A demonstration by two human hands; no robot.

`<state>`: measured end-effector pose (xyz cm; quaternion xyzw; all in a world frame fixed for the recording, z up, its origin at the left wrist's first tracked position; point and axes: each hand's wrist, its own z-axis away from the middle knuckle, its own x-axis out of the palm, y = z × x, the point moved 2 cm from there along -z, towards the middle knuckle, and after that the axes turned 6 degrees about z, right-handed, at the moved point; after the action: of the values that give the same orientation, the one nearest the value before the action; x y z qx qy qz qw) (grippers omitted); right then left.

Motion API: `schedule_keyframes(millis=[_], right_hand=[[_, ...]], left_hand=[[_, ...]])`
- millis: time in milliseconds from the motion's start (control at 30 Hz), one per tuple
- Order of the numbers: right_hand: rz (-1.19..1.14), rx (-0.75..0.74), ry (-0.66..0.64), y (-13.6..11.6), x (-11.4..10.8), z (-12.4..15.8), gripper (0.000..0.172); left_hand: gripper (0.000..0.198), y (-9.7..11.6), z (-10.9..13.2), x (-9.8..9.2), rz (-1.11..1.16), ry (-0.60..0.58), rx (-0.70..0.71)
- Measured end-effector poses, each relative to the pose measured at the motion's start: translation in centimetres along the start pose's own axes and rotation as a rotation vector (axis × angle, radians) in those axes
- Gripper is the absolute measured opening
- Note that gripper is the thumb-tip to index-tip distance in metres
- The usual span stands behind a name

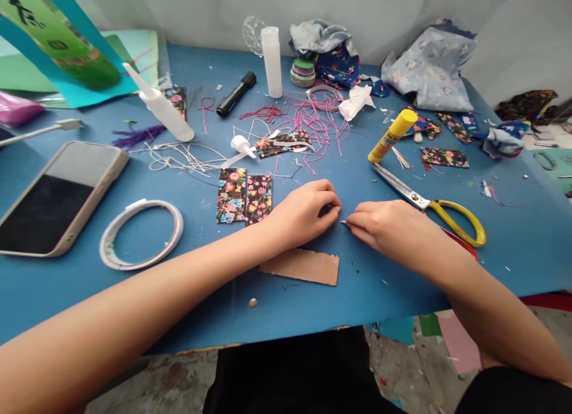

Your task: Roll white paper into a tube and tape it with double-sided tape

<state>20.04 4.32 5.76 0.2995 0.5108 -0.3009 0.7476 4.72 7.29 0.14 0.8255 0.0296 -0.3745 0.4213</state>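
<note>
My left hand (308, 208) rests over the blue table with its fingers curled and thumb against them; what they hold, if anything, is hidden. Just to its right, my right hand (378, 223) pinches a small whitish bit (343, 222), too small to name. Under my left wrist lies a brown cardboard strip (313, 266). Two floral fabric-covered rectangles, one on the left (231, 195) and one on the right (258, 196), sit side by side beyond my left forearm, which partly covers the right one. Scissors with yellow handles (422, 202) lie beyond my right hand.
A yellow glue stick (392, 135) stands by the scissors. A tape roll (142, 234) and a phone (62, 199) lie at left. Glue bottles, one upright (271, 62) and one leaning (165, 113), a black marker (236, 93) and tangled pink cord (315, 119) are farther back.
</note>
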Motion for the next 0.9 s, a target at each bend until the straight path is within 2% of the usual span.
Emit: schedule_keyframes(millis=[267,433,633,767,900], right_hand=[[-0.060,0.047,-0.012,-0.1,0.2,0.0,0.023],[-0.266,0.056,0.052,1.2,0.4,-0.3,0.019],[-0.429,0.042,-0.035,2.8,0.5,-0.8,0.020],[-0.458,0.063,-0.066,2.9,0.4,-0.9,0.019],[-0.416,0.153,-0.057,3.2,0.3,-0.9,0.017]], left_hand=[[0.015,-0.1,-0.1,0.1,0.021,-0.006,-0.014],[0.014,0.0,0.0,0.0,0.024,-0.015,-0.012],[0.013,0.5,0.1,-0.3,0.050,-0.089,0.047],[0.012,0.6,0.1,-0.1,-0.030,-0.131,0.123],[0.017,1.0,0.5,0.2,-0.225,-0.110,0.193]])
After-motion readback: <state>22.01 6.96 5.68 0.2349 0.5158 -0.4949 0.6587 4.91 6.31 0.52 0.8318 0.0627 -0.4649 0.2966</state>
